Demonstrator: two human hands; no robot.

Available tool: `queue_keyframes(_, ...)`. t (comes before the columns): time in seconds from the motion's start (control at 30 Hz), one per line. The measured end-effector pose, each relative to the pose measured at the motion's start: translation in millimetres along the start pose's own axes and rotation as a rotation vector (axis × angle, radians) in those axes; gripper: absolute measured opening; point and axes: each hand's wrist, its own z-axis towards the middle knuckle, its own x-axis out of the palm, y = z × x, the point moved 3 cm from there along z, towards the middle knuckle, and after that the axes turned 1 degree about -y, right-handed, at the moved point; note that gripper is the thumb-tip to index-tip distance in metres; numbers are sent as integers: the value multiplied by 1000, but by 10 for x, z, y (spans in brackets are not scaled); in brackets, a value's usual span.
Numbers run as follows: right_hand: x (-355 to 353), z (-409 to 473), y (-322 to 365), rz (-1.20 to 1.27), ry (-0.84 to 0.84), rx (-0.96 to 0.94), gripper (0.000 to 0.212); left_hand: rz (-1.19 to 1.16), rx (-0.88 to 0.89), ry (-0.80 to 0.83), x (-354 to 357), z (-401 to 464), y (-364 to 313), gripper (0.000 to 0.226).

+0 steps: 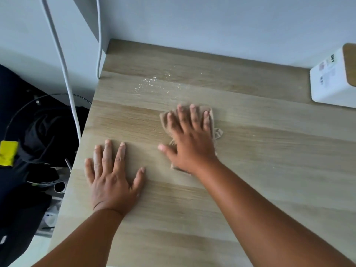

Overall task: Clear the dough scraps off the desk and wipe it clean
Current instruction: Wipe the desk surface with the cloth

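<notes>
The light wooden desk (260, 170) fills most of the view. My right hand (190, 143) lies flat, fingers spread, pressing a beige cloth (217, 132) onto the desk near its middle; most of the cloth is hidden under the hand. My left hand (111, 178) rests flat on the bare wood near the desk's left edge, fingers apart, holding nothing. Small white dough crumbs (148, 82) and fine specks lie scattered farther back, beyond the cloth, toward the wall.
A white box with a wooden end (335, 78) stands at the back right against the wall. Two white cables (63, 60) hang past the desk's left edge. Dark clutter and a yellow item (7, 153) sit below on the left.
</notes>
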Motion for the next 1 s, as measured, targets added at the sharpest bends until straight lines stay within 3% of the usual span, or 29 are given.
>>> queue_keyframes(0.13, 148, -610, 77, -7, -54, -223, 78, -2, 0, -6, 6, -5, 13, 87)
queue_keyframes(0.3, 138, -905, -379, -33, -89, -211, 69, 5, 4, 8, 7, 0, 15, 87)
queue_keyframes(0.4, 77, -720, -674, -63, -79, -63, 65, 3, 10, 2, 19, -2, 28, 86)
queue_keyframes(0.5, -4, -323, -907, -69, -55, 200, 68, -5, 15, -9, 27, -6, 26, 86)
queue_keyframes(0.67, -128, 503, -900, 15, -51, 497, 71, -4, 13, -6, 23, -10, 20, 87)
queue_keyframes(0.87, -149, 782, -693, 45, -37, 402, 70, 3, 14, -21, 31, -6, 25, 86)
queue_keyframes(1.0, -132, 507, -604, 18, -30, 171, 68, 21, 7, -20, 43, -3, 28, 86)
